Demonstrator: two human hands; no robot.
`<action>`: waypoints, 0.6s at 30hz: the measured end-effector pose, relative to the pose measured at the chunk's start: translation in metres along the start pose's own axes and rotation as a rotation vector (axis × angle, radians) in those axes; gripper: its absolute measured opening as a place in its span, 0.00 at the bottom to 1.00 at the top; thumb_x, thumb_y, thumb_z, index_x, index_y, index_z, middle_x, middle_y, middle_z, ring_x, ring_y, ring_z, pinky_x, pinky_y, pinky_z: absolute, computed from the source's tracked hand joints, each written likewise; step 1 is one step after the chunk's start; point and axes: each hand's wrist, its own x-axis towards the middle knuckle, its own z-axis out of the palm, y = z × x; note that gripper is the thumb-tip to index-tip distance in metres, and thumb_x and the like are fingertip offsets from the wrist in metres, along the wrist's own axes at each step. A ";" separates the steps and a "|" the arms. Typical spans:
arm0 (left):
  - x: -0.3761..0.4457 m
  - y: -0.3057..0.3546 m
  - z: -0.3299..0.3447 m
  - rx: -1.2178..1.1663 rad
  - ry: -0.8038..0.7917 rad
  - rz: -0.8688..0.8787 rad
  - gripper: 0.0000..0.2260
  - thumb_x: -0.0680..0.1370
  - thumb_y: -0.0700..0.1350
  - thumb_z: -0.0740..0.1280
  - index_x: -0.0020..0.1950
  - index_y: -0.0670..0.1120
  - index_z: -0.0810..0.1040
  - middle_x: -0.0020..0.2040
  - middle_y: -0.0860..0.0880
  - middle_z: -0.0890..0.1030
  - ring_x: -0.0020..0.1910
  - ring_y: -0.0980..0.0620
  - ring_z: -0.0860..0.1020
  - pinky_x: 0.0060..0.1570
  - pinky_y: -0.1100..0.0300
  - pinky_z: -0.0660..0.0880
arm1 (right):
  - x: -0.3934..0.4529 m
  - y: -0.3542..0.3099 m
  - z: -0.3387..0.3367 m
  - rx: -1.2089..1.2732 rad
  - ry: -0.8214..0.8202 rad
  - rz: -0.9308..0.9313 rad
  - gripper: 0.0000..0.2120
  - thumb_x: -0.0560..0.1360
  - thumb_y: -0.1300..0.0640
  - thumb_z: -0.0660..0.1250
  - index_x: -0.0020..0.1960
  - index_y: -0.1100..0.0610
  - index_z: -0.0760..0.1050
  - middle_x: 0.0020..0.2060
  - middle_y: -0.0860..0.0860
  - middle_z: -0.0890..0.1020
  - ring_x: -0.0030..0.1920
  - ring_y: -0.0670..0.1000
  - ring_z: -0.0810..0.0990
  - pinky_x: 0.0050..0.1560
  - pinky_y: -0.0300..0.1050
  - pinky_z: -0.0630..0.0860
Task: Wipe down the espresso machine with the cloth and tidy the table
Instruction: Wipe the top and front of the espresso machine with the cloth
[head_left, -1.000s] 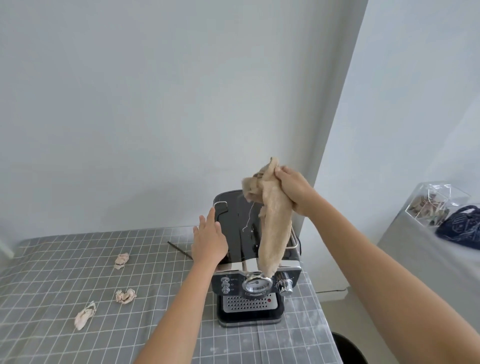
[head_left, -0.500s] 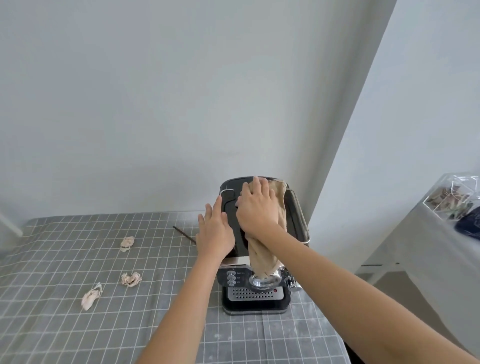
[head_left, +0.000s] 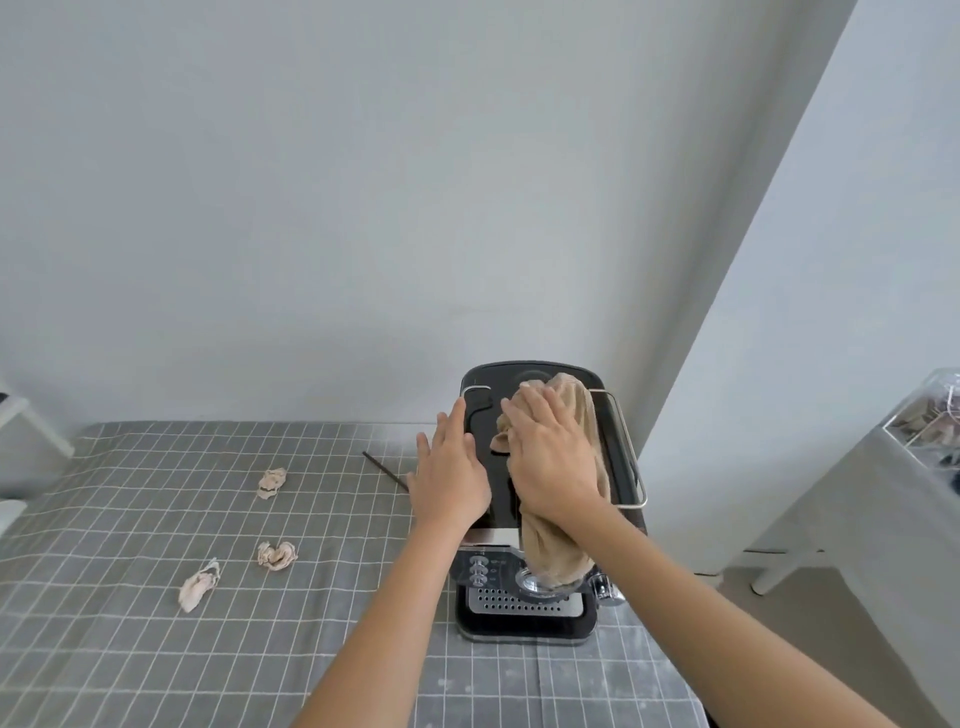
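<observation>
The espresso machine (head_left: 524, 603) stood at the right end of the table (head_left: 130, 623), close against the far wall, its front with the buttons and the drip grille facing the near side. The table was covered with a grey checked cloth.

The right hand (head_left: 553, 470) lay flat on the machine's black top, palm down, with the fingers spread and pressing the beige cloth (head_left: 553, 556) against the surface. They were not curled around it. The cloth was bunched under the palm; its far end showed beyond the fingertips, and its near end hung over the front edge, reaching the round gauge.

The left hand (head_left: 449, 480) rested at the machine's left top edge, open, fingers extended and together, gripping nothing. It touched the top just beside the right hand.

A metal rail (head_left: 631, 462) ran along the right side of the machine's top.

On the table to the left, well apart from the machine, lay three crumpled paper scraps: one farther back (head_left: 271, 482), one in the middle (head_left: 277, 554), and one nearest (head_left: 198, 585). A thin dark stick (head_left: 384, 470) lay on the cloth just left of the left hand.
</observation>
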 end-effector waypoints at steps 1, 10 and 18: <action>0.001 -0.001 0.001 -0.003 -0.010 -0.001 0.22 0.84 0.47 0.47 0.77 0.60 0.48 0.75 0.51 0.67 0.79 0.40 0.50 0.68 0.35 0.61 | 0.006 0.002 0.000 0.010 -0.014 -0.004 0.22 0.82 0.56 0.52 0.76 0.52 0.64 0.78 0.52 0.58 0.79 0.56 0.51 0.78 0.52 0.49; -0.001 -0.001 -0.001 0.049 0.031 0.078 0.23 0.83 0.47 0.48 0.76 0.60 0.46 0.44 0.44 0.79 0.52 0.37 0.78 0.45 0.41 0.77 | 0.096 0.004 -0.009 -0.004 -0.199 -0.041 0.19 0.79 0.57 0.53 0.63 0.53 0.77 0.67 0.50 0.76 0.69 0.54 0.70 0.69 0.49 0.64; -0.035 -0.003 0.002 -0.129 0.206 0.374 0.20 0.82 0.36 0.53 0.74 0.43 0.67 0.76 0.51 0.65 0.75 0.57 0.60 0.71 0.73 0.54 | 0.075 0.020 -0.003 0.054 0.012 0.094 0.19 0.80 0.58 0.53 0.65 0.57 0.75 0.66 0.54 0.75 0.69 0.60 0.69 0.71 0.52 0.59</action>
